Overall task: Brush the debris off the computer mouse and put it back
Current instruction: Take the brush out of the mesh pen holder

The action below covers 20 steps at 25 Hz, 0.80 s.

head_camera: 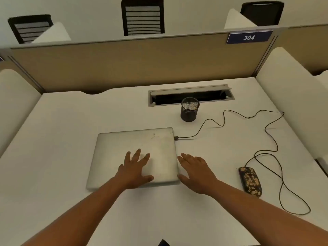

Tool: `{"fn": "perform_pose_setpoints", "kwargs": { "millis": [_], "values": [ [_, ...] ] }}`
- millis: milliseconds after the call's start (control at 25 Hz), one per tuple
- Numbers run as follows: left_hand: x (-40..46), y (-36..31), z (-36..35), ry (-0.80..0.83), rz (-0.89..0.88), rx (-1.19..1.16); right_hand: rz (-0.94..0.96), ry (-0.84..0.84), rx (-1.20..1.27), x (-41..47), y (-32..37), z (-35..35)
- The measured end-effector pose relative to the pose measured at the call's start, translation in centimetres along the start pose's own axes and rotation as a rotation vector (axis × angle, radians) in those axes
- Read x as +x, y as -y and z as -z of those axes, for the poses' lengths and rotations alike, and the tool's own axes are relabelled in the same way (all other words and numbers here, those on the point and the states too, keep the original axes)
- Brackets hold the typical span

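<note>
A black computer mouse speckled with tan debris lies on the white desk at the right, its cable looping back to a closed silver laptop. My left hand lies over the laptop lid with fingers spread and straight. Just off the laptop's right edge is my right hand, fingers straight, holding nothing, well left of the mouse.
A black mesh pen cup stands behind the laptop, in front of an open cable slot. Tan partition and white side dividers enclose the desk. A small dark object shows at the near edge.
</note>
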State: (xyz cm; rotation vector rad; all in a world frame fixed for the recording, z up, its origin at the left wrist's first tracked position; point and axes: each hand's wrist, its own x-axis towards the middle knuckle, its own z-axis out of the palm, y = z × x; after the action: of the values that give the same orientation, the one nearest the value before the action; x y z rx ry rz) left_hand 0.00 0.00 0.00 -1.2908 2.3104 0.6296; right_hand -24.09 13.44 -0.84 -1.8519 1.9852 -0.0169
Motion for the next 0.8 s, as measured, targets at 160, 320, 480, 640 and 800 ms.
{"fn": "perform_pose_setpoints", "kwargs": {
  "millis": [160,320,480,640,800],
  "values": [
    [0.2,-0.2,-1.4,0.041,0.027,-0.032,0.036,0.117,0.016,-0.3,-0.3,-1.6],
    [0.0,-0.5,-3.4,0.043,0.003,0.104,0.039,0.167,0.022,-0.6,-0.7,-2.6],
    [-0.3,-0.9,-3.8,0.0,0.02,0.118,0.04,0.199,0.029,-1.2,-0.4,-3.1],
    [-0.2,-1.1,-3.5,-0.002,0.027,0.106,0.039,0.218,0.013,-1.3,-0.5,-2.9],
    [0.3,-1.0,-2.7,0.012,0.033,0.037,0.036,0.247,0.041,-0.5,-1.1,-2.7]
  ]
}}
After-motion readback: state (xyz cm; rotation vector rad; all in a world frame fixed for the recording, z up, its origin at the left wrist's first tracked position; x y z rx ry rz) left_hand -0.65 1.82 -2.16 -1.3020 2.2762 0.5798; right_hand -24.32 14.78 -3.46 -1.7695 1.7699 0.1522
